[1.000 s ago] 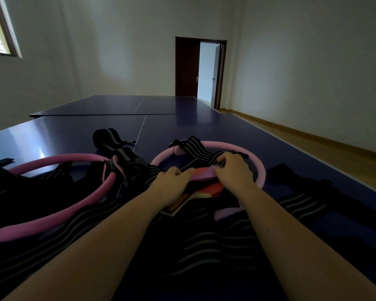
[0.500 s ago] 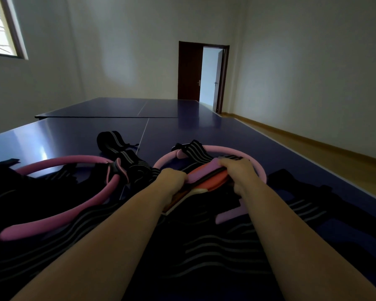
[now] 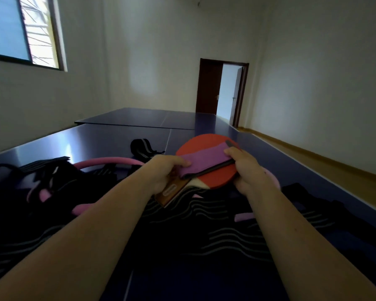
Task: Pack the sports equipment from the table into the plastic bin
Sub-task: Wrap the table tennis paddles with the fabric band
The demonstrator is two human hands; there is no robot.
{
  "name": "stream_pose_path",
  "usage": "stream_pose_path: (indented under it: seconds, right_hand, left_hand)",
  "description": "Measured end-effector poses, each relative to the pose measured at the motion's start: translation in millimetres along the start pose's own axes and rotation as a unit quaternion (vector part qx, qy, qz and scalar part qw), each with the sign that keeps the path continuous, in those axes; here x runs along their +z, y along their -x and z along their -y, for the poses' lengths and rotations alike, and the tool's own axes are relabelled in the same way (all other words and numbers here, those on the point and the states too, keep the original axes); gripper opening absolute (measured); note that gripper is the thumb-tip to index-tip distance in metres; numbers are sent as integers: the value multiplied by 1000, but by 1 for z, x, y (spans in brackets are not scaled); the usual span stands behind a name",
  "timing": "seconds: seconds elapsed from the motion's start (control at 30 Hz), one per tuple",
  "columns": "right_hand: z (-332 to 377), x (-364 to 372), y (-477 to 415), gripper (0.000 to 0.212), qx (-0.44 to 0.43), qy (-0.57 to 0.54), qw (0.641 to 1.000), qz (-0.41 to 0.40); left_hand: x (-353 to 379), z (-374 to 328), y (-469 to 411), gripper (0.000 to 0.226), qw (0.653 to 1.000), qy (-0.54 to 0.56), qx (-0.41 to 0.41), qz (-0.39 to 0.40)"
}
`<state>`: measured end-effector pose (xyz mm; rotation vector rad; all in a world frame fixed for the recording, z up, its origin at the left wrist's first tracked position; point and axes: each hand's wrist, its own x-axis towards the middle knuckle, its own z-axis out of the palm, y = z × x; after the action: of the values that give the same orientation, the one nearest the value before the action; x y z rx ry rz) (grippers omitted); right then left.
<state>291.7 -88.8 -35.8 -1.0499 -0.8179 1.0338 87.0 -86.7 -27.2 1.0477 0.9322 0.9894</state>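
Blue table (image 3: 117, 137), fingers (image 3: 231, 152) curled round paddle (image 3: 195, 146)

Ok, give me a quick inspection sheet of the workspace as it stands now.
Surface: blue table tennis table, near end covered with gear.
Job's things: red paddle with purple band across it, held over black striped straps; rolled wrap; pink ring; plastic bin not seen.
Clutter: nothing seen.
Hands: left hand grips the paddle handle; right hand holds blade edge and band.
Cables: nothing seen.
Surroundings: window, open door, wooden floor.
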Motion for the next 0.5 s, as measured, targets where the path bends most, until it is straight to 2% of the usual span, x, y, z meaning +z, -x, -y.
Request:
stream_pose_path:
  seconds: [0.07, 0.17, 0.3, 0.5]
  right_hand:
    - [-13, 34, 25, 34, 21, -27, 999, 31]
    - [-33, 89, 65, 33, 40, -50, 996, 67]
    - [-72, 181, 138, 32, 74, -48, 984, 157]
    - [-165, 325, 296, 41, 154, -66, 933, 317]
  left_hand:
    - [-29, -11, 33, 49, 1000, -14, -27, -5]
    - [-81, -20, 85, 39, 998, -55, -26, -35]
    - [-173, -20, 182, 18, 995, -47, -4, -88]
    - [-327, 14, 363, 26, 974, -22, 5, -225]
